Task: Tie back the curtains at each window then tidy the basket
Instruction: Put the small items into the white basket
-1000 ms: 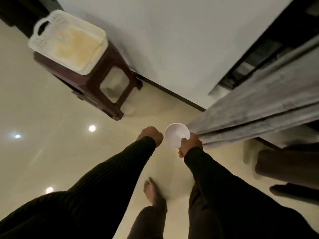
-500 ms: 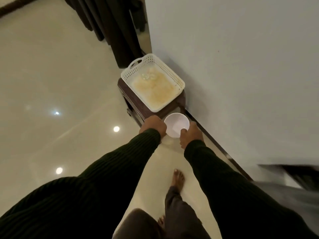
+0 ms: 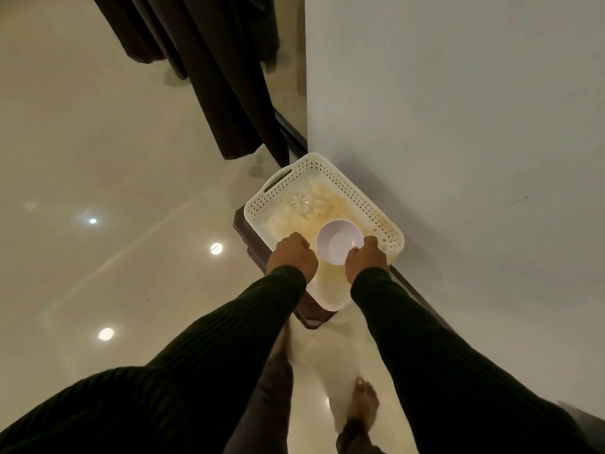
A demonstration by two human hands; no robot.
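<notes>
A white perforated basket (image 3: 366, 204) is shown resting on a dark brown stool (image 3: 253, 247) set close against a pale wall (image 3: 458, 126). The basket floor is covered by a yellowish layer, and a clear, faceted glass item (image 3: 299, 202) is seen lying in the far part of the basket, near the slot handle. A small white bowl (image 3: 339, 245) is held upright above the near half of the basket. The bowl is gripped at its right rim by the right hand (image 3: 365, 257), whose fingers are curled around the rim edge. The left hand (image 3: 292, 253) is positioned just beside the bowl on its left, over the near left rim of the basket, with its fingers curled under; whether anything is held in it cannot be told, as the palm side is hidden. Both forearms are covered by dark ribbed sleeves (image 3: 229, 326). A dark curtain (image 3: 226, 80) is seen hanging to the glossy tiled floor (image 3: 98, 142) beyond the stool, at the corner of the wall. Ceiling lights are reflected in the floor as bright spots. A bare foot (image 3: 363, 401) of the person is visible on the floor below the right arm.
</notes>
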